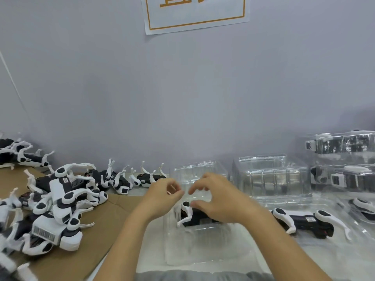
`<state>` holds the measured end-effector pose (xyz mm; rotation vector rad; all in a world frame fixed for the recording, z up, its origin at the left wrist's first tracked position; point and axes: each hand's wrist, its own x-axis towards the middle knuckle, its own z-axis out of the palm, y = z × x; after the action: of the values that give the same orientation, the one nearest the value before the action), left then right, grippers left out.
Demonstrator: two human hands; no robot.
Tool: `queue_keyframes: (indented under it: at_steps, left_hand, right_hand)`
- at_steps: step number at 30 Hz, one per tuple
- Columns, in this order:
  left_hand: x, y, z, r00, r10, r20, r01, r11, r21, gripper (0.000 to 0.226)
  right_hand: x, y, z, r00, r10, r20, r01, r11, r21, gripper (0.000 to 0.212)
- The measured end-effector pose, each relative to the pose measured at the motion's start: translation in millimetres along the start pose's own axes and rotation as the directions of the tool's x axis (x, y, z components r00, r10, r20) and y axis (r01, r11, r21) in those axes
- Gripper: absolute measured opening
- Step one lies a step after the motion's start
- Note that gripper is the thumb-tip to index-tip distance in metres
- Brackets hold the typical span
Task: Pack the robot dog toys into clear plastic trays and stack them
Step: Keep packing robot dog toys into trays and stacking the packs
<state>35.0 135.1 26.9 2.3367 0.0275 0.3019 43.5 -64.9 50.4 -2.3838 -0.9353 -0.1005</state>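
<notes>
Hands meet over the centre of the bench: the left hand has its fingers curled with thumb and forefinger tips brought together, and the right hand has its fingers bent and spread; whether either pinches the clear plastic cannot be told. Directly beneath them stands an open clear moulded plastic tray, and a black-and-white robot dog toy lies in its far half, partly hidden by the right hand. To the right, a second black-and-white robot dog toy lies on its side in another clear plastic tray. Behind it stands an empty closed clear plastic tray; at far right, a stack of packed clear trays holds further toys. To the left, a heap of unpacked black-and-white robot dog toys rests on flat brown cardboard. A pale grey wall behind carries a white paper notice with an orange border.
</notes>
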Motion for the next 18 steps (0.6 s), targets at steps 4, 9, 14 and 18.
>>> queue_keyframes:
  at_steps: [4, 9, 14, 18]
  left_hand:
    - [-7, -11, 12, 0.995, -0.079, 0.065, 0.099, 0.909, -0.405, 0.023]
    - [-9, -12, 20, 0.983, -0.150, 0.105, 0.183, 0.810, -0.557, 0.033]
    - [-9, -11, 20, 0.987, -0.133, 0.095, 0.163, 0.808, -0.567, 0.023]
    - [-7, -13, 20, 0.987, -0.115, 0.111, 0.158, 0.807, -0.569, 0.024]
  right_hand:
    - [3, -11, 21, 0.996, -0.073, 0.045, 0.070, 0.995, 0.073, 0.021]
    - [4, -9, 26, 0.998, -0.026, 0.055, 0.021, 0.997, 0.075, 0.024]
    - [3, -11, 27, 0.999, -0.007, 0.042, 0.005, 0.999, 0.032, 0.024]
    - [4, -8, 20, 0.999, -0.029, 0.037, 0.025, 0.993, 0.118, 0.021]
